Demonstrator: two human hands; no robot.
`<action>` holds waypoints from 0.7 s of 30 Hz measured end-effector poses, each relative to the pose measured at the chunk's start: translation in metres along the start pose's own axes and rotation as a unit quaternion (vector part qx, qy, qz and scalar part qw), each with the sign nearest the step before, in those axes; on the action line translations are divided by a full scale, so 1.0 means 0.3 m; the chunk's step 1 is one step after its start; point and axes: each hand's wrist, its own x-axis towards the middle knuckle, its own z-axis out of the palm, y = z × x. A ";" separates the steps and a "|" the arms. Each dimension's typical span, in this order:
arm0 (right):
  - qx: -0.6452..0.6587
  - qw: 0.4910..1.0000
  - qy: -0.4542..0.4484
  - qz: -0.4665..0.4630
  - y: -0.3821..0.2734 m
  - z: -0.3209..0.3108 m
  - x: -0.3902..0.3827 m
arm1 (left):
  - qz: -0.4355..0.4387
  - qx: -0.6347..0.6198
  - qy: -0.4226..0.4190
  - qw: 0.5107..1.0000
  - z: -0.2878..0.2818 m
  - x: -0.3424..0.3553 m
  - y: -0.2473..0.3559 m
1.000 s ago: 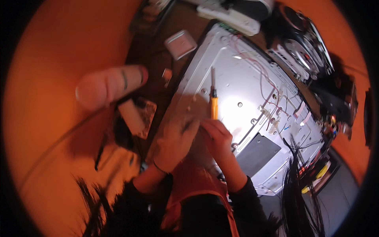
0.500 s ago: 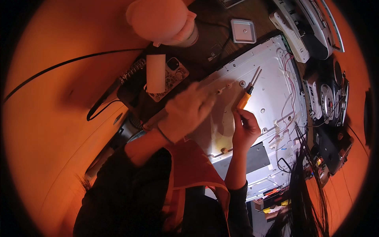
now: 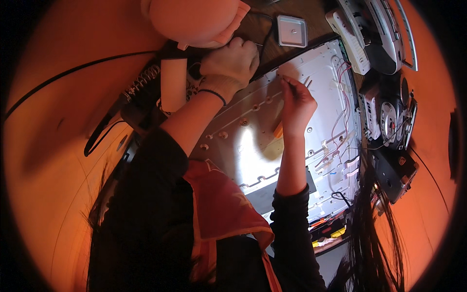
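Observation:
My left hand [image 3: 229, 62], in a pale glove, is curled closed below a large rounded pale object [image 3: 194, 19]; whatever it may hold is hidden. My bare right hand [image 3: 297, 104] hovers above a large silvery metal panel [image 3: 228, 117], thumb and forefinger pinched together. Anything between those fingertips is too small to make out. Under that hand a screwdriver lies on the panel, partly covered: its orange handle [image 3: 278, 130] shows on one side and its metal shaft [image 3: 308, 82] on the other. Thin red wires [image 3: 335, 82] run along the panel's right part.
A small square metal tray [image 3: 292, 31] with a little piece in it sits beyond the panel. Left of my gloved hand stand a white cylinder [image 3: 173, 87] and a coiled-spring holder [image 3: 143, 80]. Electronic devices [image 3: 389, 119] crowd the right side. Long hair strands hang at lower right.
My left hand has moved up and away, from over the panel to below the rounded object. My right hand has left the screwdriver's handle end and reached forward past it. The view has shifted slightly.

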 end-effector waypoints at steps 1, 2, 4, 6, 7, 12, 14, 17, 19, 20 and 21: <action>-0.009 1.000 -0.002 -0.010 0.004 0.004 0.011 | 0.003 -0.007 -0.004 1.000 -0.005 0.000 0.001; -0.009 1.000 -0.007 -0.011 0.007 0.007 0.021 | 0.004 -0.002 -0.011 1.000 -0.009 0.003 0.003; -0.014 1.000 -0.017 -0.018 0.010 0.007 0.033 | 0.001 0.008 -0.027 1.000 -0.015 0.008 0.011; -0.023 0.997 -0.027 -0.068 0.009 0.003 0.038 | -0.003 0.018 -0.041 0.999 -0.017 0.013 0.017; -0.029 0.995 -0.031 -0.096 0.007 -0.001 0.039 | -0.005 0.024 -0.042 0.999 -0.018 0.013 0.019; -0.145 0.972 -0.060 -0.172 -0.016 -0.011 0.054 | -0.001 0.025 -0.037 0.999 -0.018 0.015 0.021; -0.207 0.951 -0.083 -0.215 -0.027 -0.013 0.068 | -0.004 0.025 -0.032 0.999 -0.017 0.013 0.023; -0.280 0.921 -0.118 -0.243 -0.043 -0.014 0.080 | -0.007 0.025 -0.025 0.999 -0.015 0.012 0.024; -0.327 0.907 -0.128 -0.233 -0.049 -0.012 0.081 | -0.006 0.038 -0.033 0.999 -0.013 0.014 0.024; -0.325 0.909 -0.121 -0.232 -0.050 -0.011 0.079 | -0.005 0.038 -0.035 0.999 -0.012 0.014 0.024; -0.329 0.907 -0.119 -0.234 -0.050 -0.009 0.076 | -0.005 0.041 -0.035 0.999 -0.012 0.014 0.024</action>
